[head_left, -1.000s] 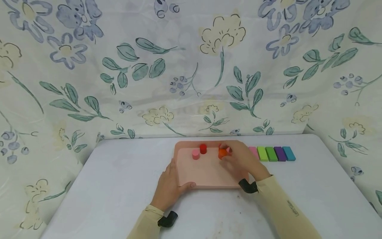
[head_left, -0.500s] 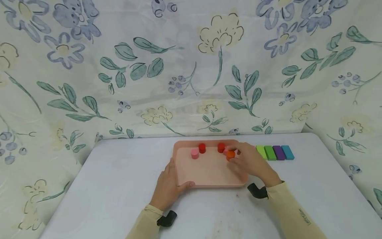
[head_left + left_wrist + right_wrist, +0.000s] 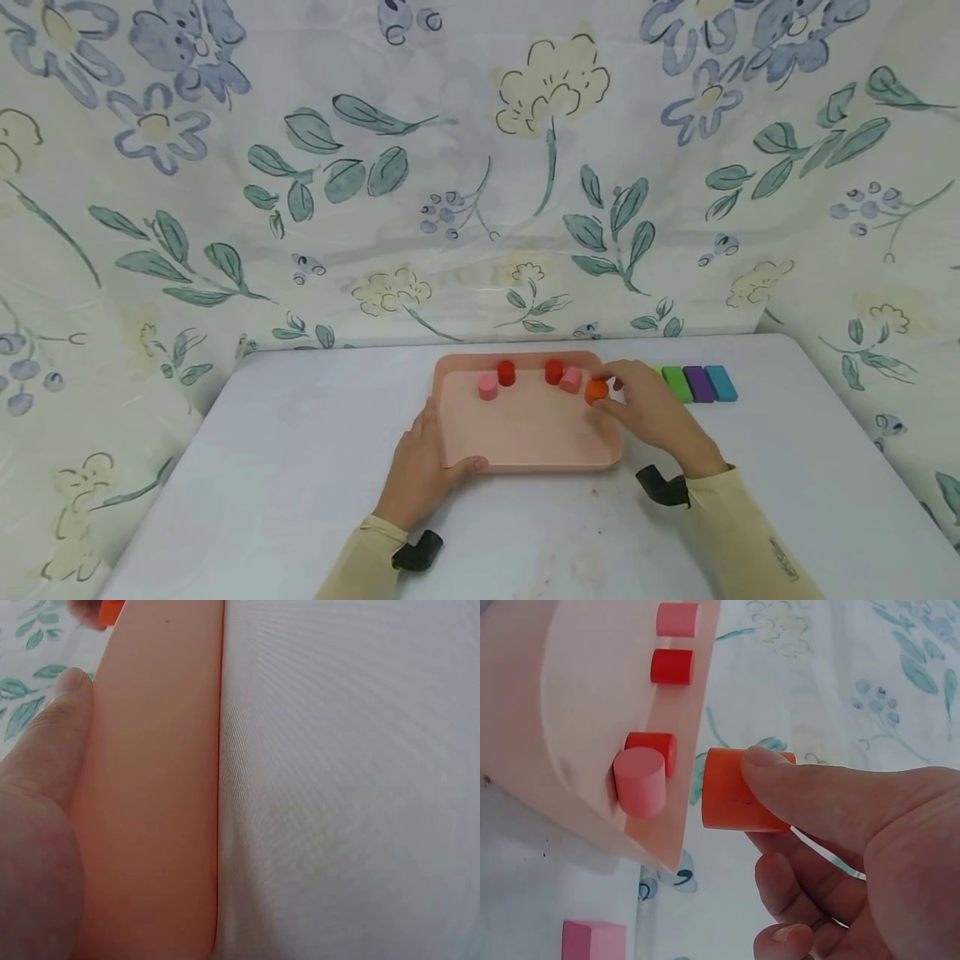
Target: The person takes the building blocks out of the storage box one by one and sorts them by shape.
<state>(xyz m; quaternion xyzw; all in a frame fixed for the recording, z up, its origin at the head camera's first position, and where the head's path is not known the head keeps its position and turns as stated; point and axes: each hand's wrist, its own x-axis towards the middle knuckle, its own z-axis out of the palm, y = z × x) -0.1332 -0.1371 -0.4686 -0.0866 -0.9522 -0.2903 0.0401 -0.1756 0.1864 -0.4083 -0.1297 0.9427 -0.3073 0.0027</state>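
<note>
A shallow peach tray (image 3: pixel 525 437) lies on the white table. My right hand (image 3: pixel 656 412) pinches an orange cylinder block (image 3: pixel 596 392) between thumb and fingers, over the tray's right side. In the right wrist view the thumb lies across the orange cylinder's side. Along the tray's back stand a pink cylinder (image 3: pixel 488 387), a red cylinder (image 3: pixel 506 372), a second red cylinder (image 3: pixel 553 372) and another pink cylinder (image 3: pixel 640 782) close beside it. My left hand (image 3: pixel 416 471) rests at the tray's front left corner, fingers extended along the side and thumb against the front wall.
Right of the tray, a row holds a green block (image 3: pixel 677 384), a purple block (image 3: pixel 700 383) and a blue block (image 3: pixel 722 383). A lime block (image 3: pixel 657 369) is partly hidden by the right hand. A pink block (image 3: pixel 592 941) shows in the right wrist view. Floral cloth (image 3: pixel 450 275) hangs behind.
My right hand has moved rightward with the orange cylinder, uncovering the second red cylinder and the pink one beside it. The left hand has stayed at the tray corner.
</note>
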